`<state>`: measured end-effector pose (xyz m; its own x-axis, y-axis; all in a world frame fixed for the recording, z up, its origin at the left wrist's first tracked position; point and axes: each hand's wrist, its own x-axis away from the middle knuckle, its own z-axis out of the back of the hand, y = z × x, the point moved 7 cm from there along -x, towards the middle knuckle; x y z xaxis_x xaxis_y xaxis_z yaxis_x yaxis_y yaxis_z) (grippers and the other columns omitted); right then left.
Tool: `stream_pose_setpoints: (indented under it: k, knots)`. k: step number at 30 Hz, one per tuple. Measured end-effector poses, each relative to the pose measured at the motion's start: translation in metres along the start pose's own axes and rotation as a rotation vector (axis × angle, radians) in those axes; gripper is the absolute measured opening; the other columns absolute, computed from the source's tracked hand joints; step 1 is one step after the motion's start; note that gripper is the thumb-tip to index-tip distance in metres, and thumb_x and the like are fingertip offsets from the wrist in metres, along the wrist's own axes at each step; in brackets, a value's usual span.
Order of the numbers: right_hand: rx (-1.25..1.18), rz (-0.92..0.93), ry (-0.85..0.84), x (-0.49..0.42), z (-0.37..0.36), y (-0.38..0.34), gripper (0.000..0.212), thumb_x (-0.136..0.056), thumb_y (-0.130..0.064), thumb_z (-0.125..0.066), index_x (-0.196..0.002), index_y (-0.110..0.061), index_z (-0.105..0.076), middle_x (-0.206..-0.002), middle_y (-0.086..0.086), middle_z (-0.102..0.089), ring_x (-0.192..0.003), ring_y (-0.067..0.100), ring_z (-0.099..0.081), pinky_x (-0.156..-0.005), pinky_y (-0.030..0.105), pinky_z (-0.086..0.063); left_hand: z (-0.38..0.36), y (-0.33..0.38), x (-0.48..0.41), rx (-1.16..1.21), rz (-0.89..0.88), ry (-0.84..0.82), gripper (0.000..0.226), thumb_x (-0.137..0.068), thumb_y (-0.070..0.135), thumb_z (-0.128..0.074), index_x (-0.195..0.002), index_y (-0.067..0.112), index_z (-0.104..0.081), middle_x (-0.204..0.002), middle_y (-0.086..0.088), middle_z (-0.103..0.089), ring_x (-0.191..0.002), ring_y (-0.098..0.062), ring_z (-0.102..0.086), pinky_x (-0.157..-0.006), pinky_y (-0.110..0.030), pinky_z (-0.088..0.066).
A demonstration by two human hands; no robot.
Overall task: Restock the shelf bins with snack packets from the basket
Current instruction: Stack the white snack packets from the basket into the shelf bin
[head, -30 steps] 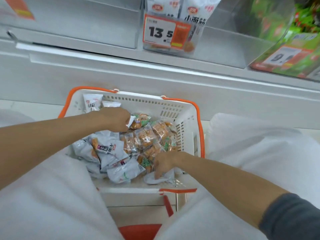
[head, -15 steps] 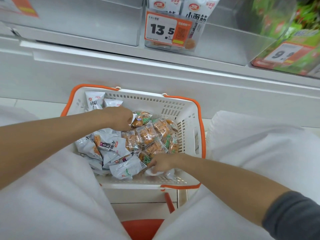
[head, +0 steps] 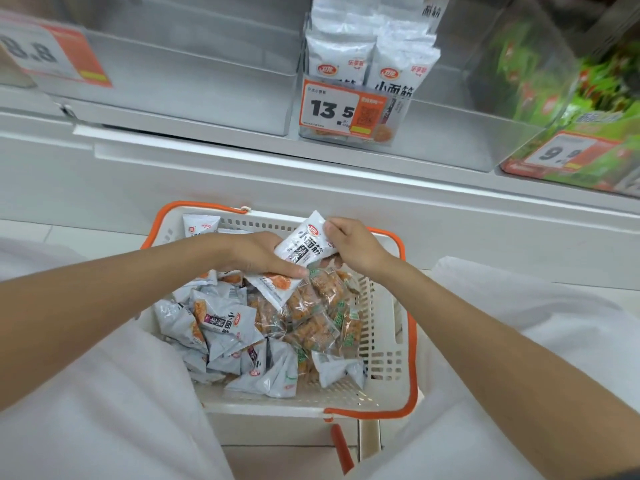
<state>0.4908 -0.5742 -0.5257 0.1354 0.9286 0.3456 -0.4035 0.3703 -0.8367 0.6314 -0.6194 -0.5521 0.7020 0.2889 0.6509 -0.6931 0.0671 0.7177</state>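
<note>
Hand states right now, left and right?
Left hand: grips the lower white packet under its thumb.
Right hand: pinches the raised white packet.

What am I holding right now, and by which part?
A white snack packet: the right hand pinches its upper edge, the left hand grips its lower end.
</note>
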Motion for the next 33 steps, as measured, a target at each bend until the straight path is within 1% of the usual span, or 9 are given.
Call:
stream_pose_setpoints:
  k: [5, 11, 15, 18, 20, 22, 25, 28, 33]
  knots:
    - [-0.099, -0.034, 0.008, -0.001, 0.007, 0.017, 0.029, -0.102, -0.017, -0.049, -0.101, 0.003, -0.069, -0.075, 0.008, -0.071, -0.046, 0.006, -0.059, -0.042, 0.016, -0.039, -0.004, -0.002, -0.001, -0.022, -0.035, -0.019, 0.030, -0.080, 0.041, -0.074, -0.104, 0.026, -0.064, -0.101, 0.002, -0.070, -0.093, -0.014, -0.064, -0.087, -0.027, -0.051]
    - [-0.217, -0.118, -0.064, 0.002, 0.012, 0.017, 0.026, -0.100, -0.017, -0.053, -0.105, 0.002, -0.070, -0.068, 0.000, -0.072, -0.043, 0.004, -0.057, -0.043, 0.017, -0.039, 0.001, 0.000, -0.001, -0.116, -0.071, 0.046, 0.038, -0.071, 0.046, -0.078, -0.098, 0.022, -0.066, -0.093, -0.001, -0.071, -0.085, -0.018, -0.067, -0.070, -0.023, -0.053]
    - [-0.384, -0.167, -0.023, 0.004, 0.015, 0.022, 0.027, -0.099, -0.026, -0.054, -0.098, -0.004, -0.069, -0.086, 0.009, -0.073, -0.056, 0.007, -0.062, -0.050, 0.017, -0.044, 0.005, 0.005, 0.002, -0.069, -0.087, 0.159, 0.029, -0.087, 0.055, -0.055, -0.088, 0.026, -0.062, -0.074, 0.007, -0.066, -0.061, -0.005, -0.059, -0.059, -0.016, -0.045]
    - [-0.552, -0.261, -0.083, 0.011, 0.005, 0.027, 0.034, -0.096, -0.039, -0.055, -0.105, -0.010, -0.068, -0.098, 0.005, -0.074, -0.077, 0.013, -0.068, -0.065, 0.021, -0.052, 0.010, 0.008, 0.005, 0.001, -0.070, 0.261, 0.065, -0.092, 0.065, -0.025, -0.117, 0.019, -0.063, -0.105, 0.003, -0.065, -0.091, -0.012, -0.061, -0.083, -0.027, -0.046]
    - [-0.559, -0.279, -0.182, 0.015, -0.008, 0.028, 0.037, -0.093, -0.040, -0.060, -0.113, -0.010, -0.066, -0.105, 0.003, -0.074, -0.095, 0.018, -0.069, -0.080, 0.025, -0.052, 0.013, 0.013, 0.007, 0.016, -0.083, 0.324, 0.066, -0.097, 0.060, -0.019, -0.127, 0.017, -0.058, -0.117, 0.005, -0.061, -0.102, -0.013, -0.060, -0.088, -0.027, -0.045]
    - [-0.560, -0.273, -0.227, 0.016, -0.018, 0.030, 0.038, -0.091, -0.031, -0.065, -0.120, -0.007, -0.064, -0.114, 0.005, -0.072, -0.108, 0.021, -0.066, -0.087, 0.027, -0.051, 0.013, 0.019, 0.008, 0.072, -0.108, 0.347, 0.062, -0.100, 0.056, -0.021, -0.115, 0.015, -0.065, -0.107, 0.001, -0.070, -0.092, -0.013, -0.067, -0.080, -0.024, -0.051]
    - [-0.555, -0.266, -0.183, 0.017, -0.014, 0.028, 0.035, -0.092, -0.020, -0.066, -0.122, -0.004, -0.064, -0.116, 0.007, -0.071, -0.109, 0.021, -0.067, -0.079, 0.023, -0.053, 0.014, 0.029, 0.008, 0.127, -0.156, 0.387, 0.048, -0.101, 0.048, -0.032, -0.097, 0.016, -0.066, -0.088, -0.001, -0.072, -0.077, -0.012, -0.070, -0.068, -0.024, -0.054]
    - [-0.539, -0.233, -0.117, 0.022, 0.004, 0.019, 0.028, -0.092, -0.016, -0.065, -0.118, -0.005, -0.065, -0.113, 0.007, -0.072, -0.103, 0.020, -0.069, -0.082, 0.025, -0.056, 0.022, 0.045, 0.010, 0.210, -0.216, 0.460, 0.031, -0.101, 0.035, -0.046, -0.089, 0.013, -0.065, -0.085, -0.003, -0.072, -0.074, -0.017, -0.070, -0.068, -0.030, -0.056]
    - [-0.424, -0.133, 0.008, 0.035, 0.044, -0.008, 0.033, -0.087, -0.013, -0.070, -0.118, -0.004, -0.065, -0.112, 0.007, -0.073, -0.102, 0.021, -0.068, -0.095, 0.034, -0.052, 0.028, 0.090, 0.019, 0.258, -0.279, 0.493, 0.030, -0.099, 0.033, -0.051, -0.090, 0.010, -0.070, -0.069, -0.001, -0.071, -0.054, -0.012, -0.060, -0.049, -0.022, -0.044]
